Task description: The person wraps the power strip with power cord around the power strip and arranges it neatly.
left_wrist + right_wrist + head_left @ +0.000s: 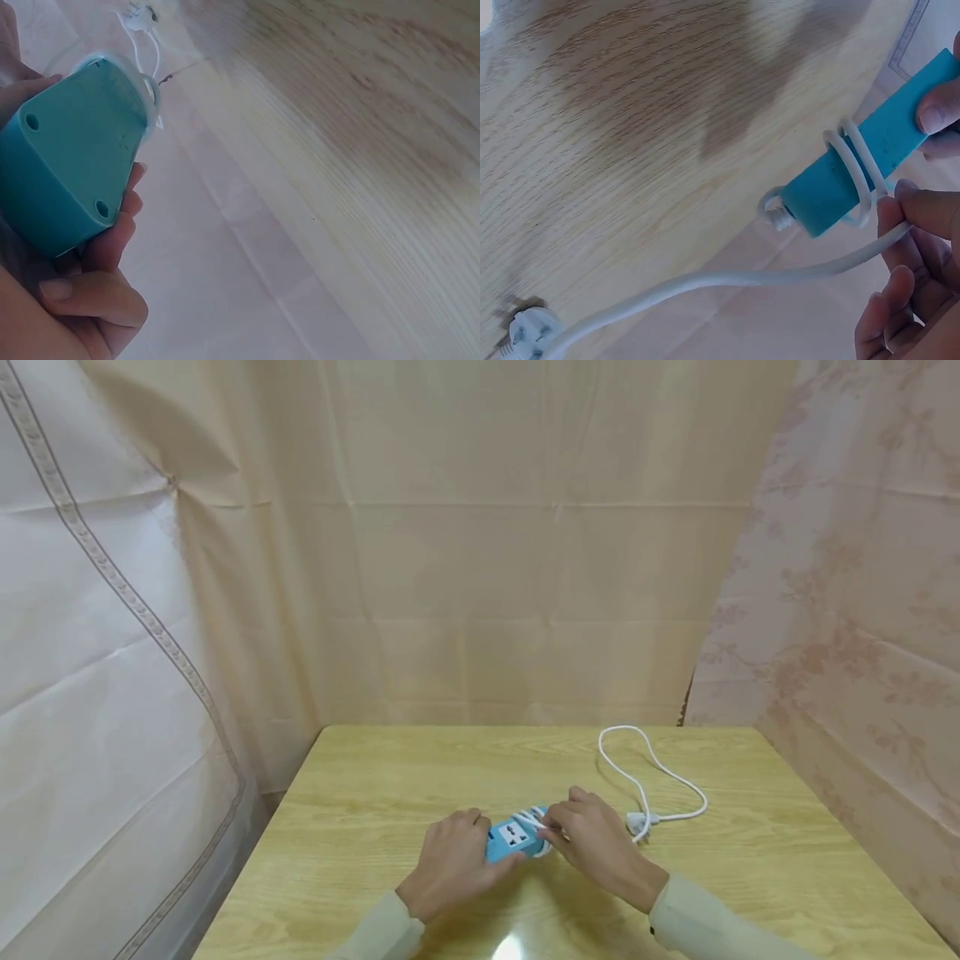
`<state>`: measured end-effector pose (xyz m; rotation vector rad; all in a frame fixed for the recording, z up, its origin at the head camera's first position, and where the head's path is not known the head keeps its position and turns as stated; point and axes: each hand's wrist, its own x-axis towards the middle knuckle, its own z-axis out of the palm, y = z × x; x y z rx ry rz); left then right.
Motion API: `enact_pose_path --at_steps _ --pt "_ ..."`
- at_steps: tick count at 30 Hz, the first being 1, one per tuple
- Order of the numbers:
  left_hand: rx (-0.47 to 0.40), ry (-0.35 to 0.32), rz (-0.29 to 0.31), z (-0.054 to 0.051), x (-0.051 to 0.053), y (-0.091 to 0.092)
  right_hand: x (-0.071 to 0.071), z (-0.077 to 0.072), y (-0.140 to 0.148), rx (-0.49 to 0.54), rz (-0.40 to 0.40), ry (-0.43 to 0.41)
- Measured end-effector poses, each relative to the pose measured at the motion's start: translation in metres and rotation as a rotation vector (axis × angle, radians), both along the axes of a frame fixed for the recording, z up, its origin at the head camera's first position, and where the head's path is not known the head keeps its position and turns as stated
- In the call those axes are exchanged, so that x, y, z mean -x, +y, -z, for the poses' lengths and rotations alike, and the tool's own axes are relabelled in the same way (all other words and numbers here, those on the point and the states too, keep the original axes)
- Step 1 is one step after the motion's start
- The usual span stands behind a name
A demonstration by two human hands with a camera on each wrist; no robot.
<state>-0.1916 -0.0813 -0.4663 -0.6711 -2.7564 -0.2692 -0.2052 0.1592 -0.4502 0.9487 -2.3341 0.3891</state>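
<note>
A blue power strip with white sockets is held tilted above the table by my left hand, which grips its near end. In the left wrist view, the fingers curl round the end of the strip. White cord loops round the strip's other end in the right wrist view. My right hand pinches the cord between thumb and forefinger, close beside those loops. From there the loose cord runs to a white plug lying on the table.
The wooden table spreads round both hands. Right of them, the remaining cord lies in a wide loop near the plug. Cloth curtains hang behind the table and along both sides.
</note>
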Motion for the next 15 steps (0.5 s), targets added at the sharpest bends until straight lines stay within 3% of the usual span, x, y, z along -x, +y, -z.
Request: enact_pose_path --at_steps 8,15 --pt "-0.052 0.061 -0.035 0.002 0.005 -0.007 -0.002 0.003 0.004 0.040 0.012 -0.028" --pt "-0.124 0.005 -0.060 0.001 0.011 -0.011 -0.002 0.007 0.007 0.046 0.037 -0.043"
